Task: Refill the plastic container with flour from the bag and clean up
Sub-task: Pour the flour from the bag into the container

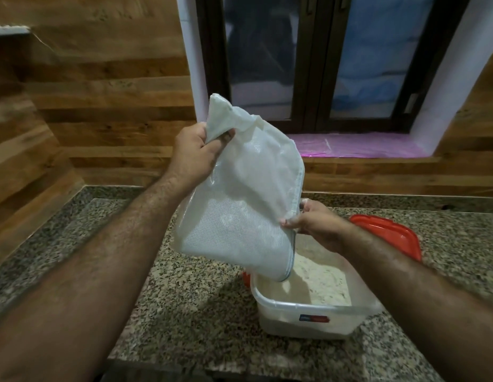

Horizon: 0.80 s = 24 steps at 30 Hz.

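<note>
Both bare arms reach forward, each hand gripping the flour bag.

The left hand is raised higher than the right, at the bag's upper, bunched end, its fingers and thumb curled around the gathered fabric there; its forearm runs up from the lower left, wrist angled slightly toward the bag. The right hand sits lower, on the bag's right edge near the open mouth, pinching the hem between thumb and curled fingers, with the back of the hand turned toward the camera. Its forearm comes in from the lower right. The hands are well apart, one at each end of the tilted bag.
</note>
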Motion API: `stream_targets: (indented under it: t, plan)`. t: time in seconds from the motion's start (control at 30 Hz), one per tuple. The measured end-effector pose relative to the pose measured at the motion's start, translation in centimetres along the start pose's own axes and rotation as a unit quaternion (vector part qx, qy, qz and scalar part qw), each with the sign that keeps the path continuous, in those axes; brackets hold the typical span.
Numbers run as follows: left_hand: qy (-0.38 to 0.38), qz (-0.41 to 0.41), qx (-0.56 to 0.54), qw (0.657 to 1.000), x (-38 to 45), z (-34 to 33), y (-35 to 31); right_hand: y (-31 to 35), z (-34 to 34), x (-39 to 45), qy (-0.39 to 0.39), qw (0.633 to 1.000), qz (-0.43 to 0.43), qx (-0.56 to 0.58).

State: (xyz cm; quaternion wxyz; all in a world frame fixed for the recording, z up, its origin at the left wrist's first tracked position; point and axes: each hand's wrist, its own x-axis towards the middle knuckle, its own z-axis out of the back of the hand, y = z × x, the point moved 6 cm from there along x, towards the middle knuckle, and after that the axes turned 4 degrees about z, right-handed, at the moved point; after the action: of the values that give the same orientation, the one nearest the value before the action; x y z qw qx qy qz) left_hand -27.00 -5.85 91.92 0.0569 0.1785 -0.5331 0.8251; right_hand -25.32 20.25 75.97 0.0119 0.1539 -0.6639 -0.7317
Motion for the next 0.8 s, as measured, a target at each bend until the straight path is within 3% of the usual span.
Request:
stream_targets:
  t: [0.23, 0.47, 0.63, 0.8]
  plan:
    - [-0.067, 0.170, -0.159, 0.970, 0.0, 3.7, 8.6, 0.8, -2.3, 0.7, -0.044, 0.999, 0.010, -0.023]
    - [-0.069, 0.296, -0.244, 0.921, -1.2, 6.5, 16.6, 2.4, -6.5, 2.1, -0.052, 0.998, 0.008, -0.040]
    - [-0.003, 0.387, -0.264, 0.884, -1.7, 9.7, 20.6, 2.8, -11.6, 5.0, -0.054, 0.998, -0.009, 0.033]
    - [0.074, 0.379, -0.294, 0.875, -2.3, 12.9, 25.1, 0.3, -16.4, 7.8, -0.105, 0.992, -0.040, 0.059]
